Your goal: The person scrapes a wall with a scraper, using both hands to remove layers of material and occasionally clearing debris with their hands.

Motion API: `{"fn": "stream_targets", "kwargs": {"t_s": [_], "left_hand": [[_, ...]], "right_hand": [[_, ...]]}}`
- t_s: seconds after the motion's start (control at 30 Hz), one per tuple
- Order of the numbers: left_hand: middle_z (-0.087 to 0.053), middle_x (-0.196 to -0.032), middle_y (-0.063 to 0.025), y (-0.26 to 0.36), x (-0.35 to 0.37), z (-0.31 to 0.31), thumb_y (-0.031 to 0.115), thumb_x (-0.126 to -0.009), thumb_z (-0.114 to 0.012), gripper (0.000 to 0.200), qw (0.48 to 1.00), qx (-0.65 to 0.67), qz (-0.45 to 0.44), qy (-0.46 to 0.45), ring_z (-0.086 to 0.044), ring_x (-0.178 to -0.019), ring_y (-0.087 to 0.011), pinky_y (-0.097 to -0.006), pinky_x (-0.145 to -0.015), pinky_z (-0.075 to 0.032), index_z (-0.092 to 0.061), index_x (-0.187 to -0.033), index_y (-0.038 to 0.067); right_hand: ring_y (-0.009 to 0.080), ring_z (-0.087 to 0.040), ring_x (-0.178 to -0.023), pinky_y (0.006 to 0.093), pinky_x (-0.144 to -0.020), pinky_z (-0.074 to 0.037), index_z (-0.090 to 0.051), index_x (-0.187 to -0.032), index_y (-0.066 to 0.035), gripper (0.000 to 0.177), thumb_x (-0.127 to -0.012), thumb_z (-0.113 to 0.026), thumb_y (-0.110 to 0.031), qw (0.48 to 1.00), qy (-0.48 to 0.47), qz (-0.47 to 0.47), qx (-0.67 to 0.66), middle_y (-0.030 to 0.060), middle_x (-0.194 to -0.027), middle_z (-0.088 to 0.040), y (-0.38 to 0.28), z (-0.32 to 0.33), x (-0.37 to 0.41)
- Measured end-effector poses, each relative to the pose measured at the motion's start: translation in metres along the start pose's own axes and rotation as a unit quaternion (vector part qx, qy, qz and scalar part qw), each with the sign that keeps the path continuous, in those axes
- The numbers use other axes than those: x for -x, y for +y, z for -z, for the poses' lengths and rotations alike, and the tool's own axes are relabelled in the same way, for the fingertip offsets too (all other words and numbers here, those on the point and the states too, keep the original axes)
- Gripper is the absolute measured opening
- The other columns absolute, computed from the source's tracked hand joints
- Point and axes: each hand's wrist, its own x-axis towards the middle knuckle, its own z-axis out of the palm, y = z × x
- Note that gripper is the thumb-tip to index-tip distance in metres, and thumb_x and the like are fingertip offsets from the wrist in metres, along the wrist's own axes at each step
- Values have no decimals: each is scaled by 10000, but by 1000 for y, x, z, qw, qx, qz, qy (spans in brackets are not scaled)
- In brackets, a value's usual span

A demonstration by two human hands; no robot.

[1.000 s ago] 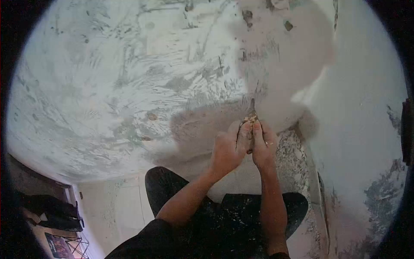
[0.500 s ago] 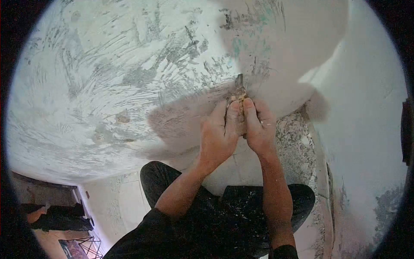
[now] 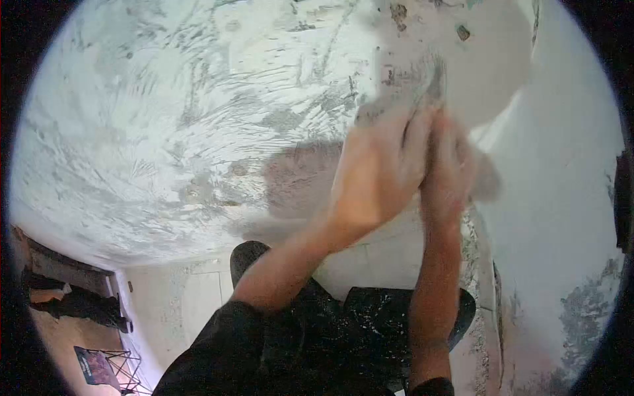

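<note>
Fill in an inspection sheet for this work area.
Surface: whitish wall, patchy, with grey streaks and small brownish pits.
Job's things: narrow-bladed hand tool, blade toward the wall; contact unclear through blur.
Clutter: crumbly debris along the floor's edge by the right-hand wall.
Hands: left hand and right hand together, closed around the tool.
Cables: nothing seen.
Surroundings: pale floor; folding-framed seat, apparently, at lower left; shadows across the wall.
</note>
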Motion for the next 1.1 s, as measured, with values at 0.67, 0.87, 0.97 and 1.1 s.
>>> {"fn": "stream_targets", "kwargs": {"t_s": [0.67,0.87,0.97,1.1], "left_hand": [[-447,-532,-198,-77,68,-22,169,-875,-465,249,993,12,121,-3,-471,-431,-210,-335,-421,-355,-476,-721,-25],[-492,-605,-216,-26,-5,-14,212,-879,-454,263,996,-86,14,16,-494,-527,-241,-350,-512,-388,-514,-782,-25],[-507,-644,-265,-17,-3,-7,166,-860,-476,224,999,-23,-22,5,-505,-604,-442,-422,-470,-393,-506,-761,-33],[-516,-616,-234,-45,69,-12,213,-879,-467,261,990,55,126,-13,-547,-524,-340,-367,-475,-405,-526,-821,-35]], "right_hand": [[74,-433,-692,232,-626,-380,-566,-854,10,241,-885,-494,-219,988,-42,-151,-11,14,-733,-512,95,3,45],[109,-501,-760,257,-694,-414,-594,-930,21,305,-879,-497,-264,997,-1,-59,-47,52,-818,-586,18,-1,-11],[123,-516,-754,271,-694,-421,-600,-914,23,309,-876,-496,-266,998,19,-58,-17,57,-808,-597,11,-3,2],[125,-501,-707,267,-665,-416,-592,-905,31,283,-876,-487,-230,993,-31,-79,77,43,-731,-561,65,13,46]]}}
